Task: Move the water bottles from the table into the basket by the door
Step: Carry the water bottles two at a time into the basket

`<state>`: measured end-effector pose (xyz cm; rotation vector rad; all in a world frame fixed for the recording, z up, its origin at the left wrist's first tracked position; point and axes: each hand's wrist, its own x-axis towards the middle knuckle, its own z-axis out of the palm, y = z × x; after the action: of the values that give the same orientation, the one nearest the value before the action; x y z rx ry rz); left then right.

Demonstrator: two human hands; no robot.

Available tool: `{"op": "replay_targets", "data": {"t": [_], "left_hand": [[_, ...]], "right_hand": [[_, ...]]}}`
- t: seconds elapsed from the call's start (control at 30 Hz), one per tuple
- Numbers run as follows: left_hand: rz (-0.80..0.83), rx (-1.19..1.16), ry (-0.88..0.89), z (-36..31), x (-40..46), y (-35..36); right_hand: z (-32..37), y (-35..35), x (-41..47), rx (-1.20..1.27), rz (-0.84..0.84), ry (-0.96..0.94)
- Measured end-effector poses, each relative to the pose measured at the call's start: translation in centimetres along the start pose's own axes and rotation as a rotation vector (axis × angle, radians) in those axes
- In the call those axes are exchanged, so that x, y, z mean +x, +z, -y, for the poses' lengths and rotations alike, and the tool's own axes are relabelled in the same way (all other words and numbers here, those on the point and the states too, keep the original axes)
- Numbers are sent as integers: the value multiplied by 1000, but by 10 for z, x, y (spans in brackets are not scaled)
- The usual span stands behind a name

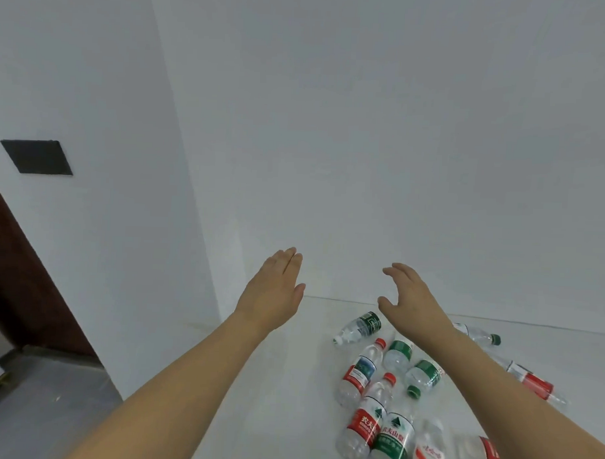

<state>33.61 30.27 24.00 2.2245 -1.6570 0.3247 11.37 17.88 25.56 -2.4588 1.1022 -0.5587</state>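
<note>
Several clear plastic water bottles with red or green labels lie on their sides on the white table (289, 383), among them a red-label bottle (357, 375), a green-label bottle (361, 327) and another green one (423, 372). My left hand (275, 290) is raised above the table's far left edge, flat, holding nothing. My right hand (407, 294) hovers open above the far end of the bottle cluster, fingers curved and apart. Neither hand touches a bottle. No basket is in view.
White walls rise ahead and to the left. A dark brown door (21, 288) stands at the far left, with a black wall plate (36, 156) above it. Grey floor (48, 409) shows at lower left beside the table.
</note>
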Motion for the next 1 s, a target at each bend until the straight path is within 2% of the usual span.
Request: {"op": "replay_targets", "data": {"t": [0.23,0.43,0.53,0.67,0.77,0.83,0.93,1.0], "left_hand": [[15,-98,-118,-63,24,38],[118,-104,-228,-146,38,86],[203,-99,-359,-200,48,115],[368,-84,-374,-267,50,162],[504,-56,-397,-296,38,193],[619,-37,-451,-304,28,211],[740,-22,-514,-310,14,241],[779,-24,-556,-314,2,262]], "right_hand": [[-73,-35,-3,-15,24,8],[-170,-59,-2,32,75,49],[-223,-62,-7,31,161,73],[-286,-63,-13,29,217,151],[-325,-54,-18,170,243,403],[-338,-47,-26,426,245,716],[-352,-33,-36,849,158,1211],[-359,-22,-46,962,162,1405]]}}
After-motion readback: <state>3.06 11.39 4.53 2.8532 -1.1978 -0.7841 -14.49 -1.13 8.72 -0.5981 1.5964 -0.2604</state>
